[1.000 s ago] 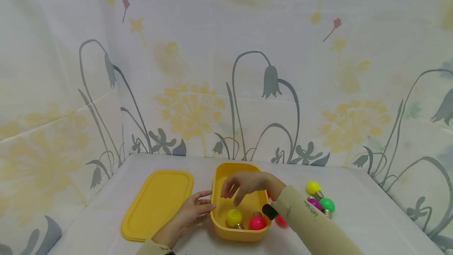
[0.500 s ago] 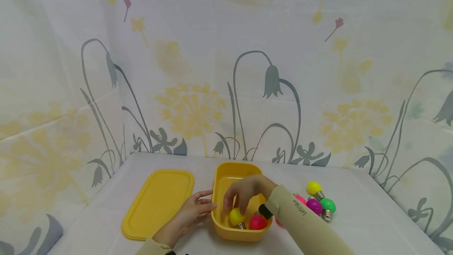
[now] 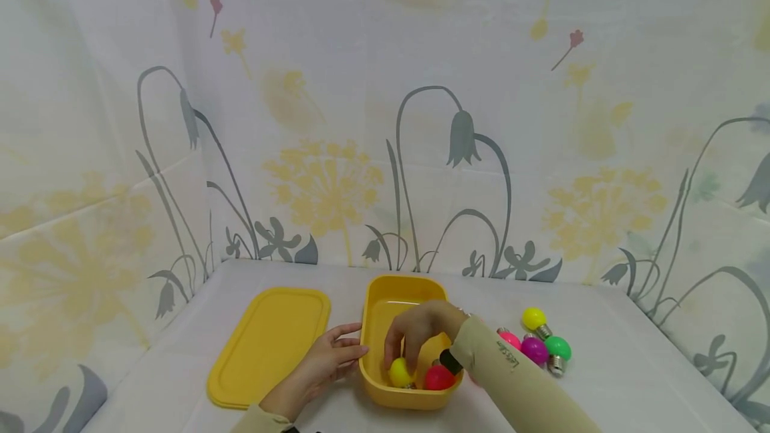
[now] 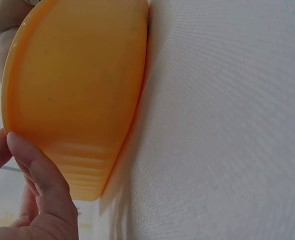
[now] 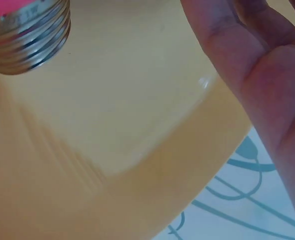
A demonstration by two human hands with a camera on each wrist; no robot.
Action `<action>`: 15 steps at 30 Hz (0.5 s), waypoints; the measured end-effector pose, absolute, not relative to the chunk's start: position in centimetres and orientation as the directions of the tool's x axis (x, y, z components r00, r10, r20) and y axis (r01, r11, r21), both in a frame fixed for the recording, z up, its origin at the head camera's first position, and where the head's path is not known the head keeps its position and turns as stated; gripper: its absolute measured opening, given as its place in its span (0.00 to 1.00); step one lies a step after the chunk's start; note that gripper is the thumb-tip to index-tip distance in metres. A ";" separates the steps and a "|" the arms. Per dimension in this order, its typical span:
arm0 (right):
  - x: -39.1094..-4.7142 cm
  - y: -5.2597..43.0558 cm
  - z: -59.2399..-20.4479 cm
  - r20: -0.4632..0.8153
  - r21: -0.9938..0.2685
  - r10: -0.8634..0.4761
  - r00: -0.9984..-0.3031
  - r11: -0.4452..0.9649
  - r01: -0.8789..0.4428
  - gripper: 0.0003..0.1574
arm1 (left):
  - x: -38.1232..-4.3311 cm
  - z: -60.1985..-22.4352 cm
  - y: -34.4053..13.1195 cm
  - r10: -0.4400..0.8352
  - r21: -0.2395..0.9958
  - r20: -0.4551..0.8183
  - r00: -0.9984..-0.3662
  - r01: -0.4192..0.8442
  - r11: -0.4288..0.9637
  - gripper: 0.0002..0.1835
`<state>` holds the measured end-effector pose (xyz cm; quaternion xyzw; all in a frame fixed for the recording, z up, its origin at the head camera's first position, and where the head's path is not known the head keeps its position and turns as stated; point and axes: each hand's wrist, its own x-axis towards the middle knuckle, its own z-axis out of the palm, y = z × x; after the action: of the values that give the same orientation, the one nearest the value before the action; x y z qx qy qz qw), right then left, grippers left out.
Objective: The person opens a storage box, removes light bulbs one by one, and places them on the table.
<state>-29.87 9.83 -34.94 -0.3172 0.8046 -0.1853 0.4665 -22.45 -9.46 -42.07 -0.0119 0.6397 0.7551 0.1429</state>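
Note:
A yellow plastic box (image 3: 374, 316) stands in the middle of the table. My left hand (image 3: 327, 356) is at its left side, thumb and fingers touching the wall at the rim; the left wrist view has the fingertips (image 4: 25, 150) there. Reaching down into the box, my right hand (image 3: 415, 326) pinches a yellow light bulb (image 3: 400, 374) near the front. Beside that bulb in the box lies a pinkish-red light bulb (image 3: 439, 377), whose threaded metal base (image 5: 32, 40) shows in the right wrist view. The yellow bulb is out of the right wrist view.
The box's flat yellow lid (image 3: 271, 346) lies on the white cloth to the left. Right of the box are a yellow bulb (image 3: 533, 317), a green bulb (image 3: 558, 347), a purple bulb (image 3: 534, 350) and a pink bulb (image 3: 510, 339). The right forearm partly covers that side.
My right hand has come down from above the box to the yellow bulb and taken hold of it, tipping it a little. The left hand stays at the box's rim.

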 end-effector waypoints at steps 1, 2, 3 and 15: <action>-29.9 9.9 -34.9 -0.620 -0.606 -0.695 -0.365 0.719 -0.340 0.16 | -22.5 -42.1 -9.4 0.200 0.963 -0.201 -0.959 -0.231 -0.140 0.32; -29.8 10.0 -34.8 -0.606 -0.617 -0.705 -0.368 0.709 -0.343 0.16 | -22.5 -42.1 -9.4 0.199 0.963 -0.202 -0.959 -0.231 -0.140 0.32; -29.8 10.1 -34.7 -0.592 -0.627 -0.715 -0.373 0.699 -0.344 0.16 | -22.5 -42.1 -9.4 0.198 0.963 -0.202 -0.959 -0.232 -0.140 0.31; -28.2 11.6 -33.4 -0.423 -0.670 -0.746 -0.514 0.639 -0.378 0.13 | -22.6 -42.4 -9.4 0.189 0.965 -0.197 -0.962 -0.224 -0.139 0.32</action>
<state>-28.20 11.56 -33.45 -0.3380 0.8313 -0.2570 0.3587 -22.60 -9.35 -42.44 -0.0139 0.6417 0.7546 0.1368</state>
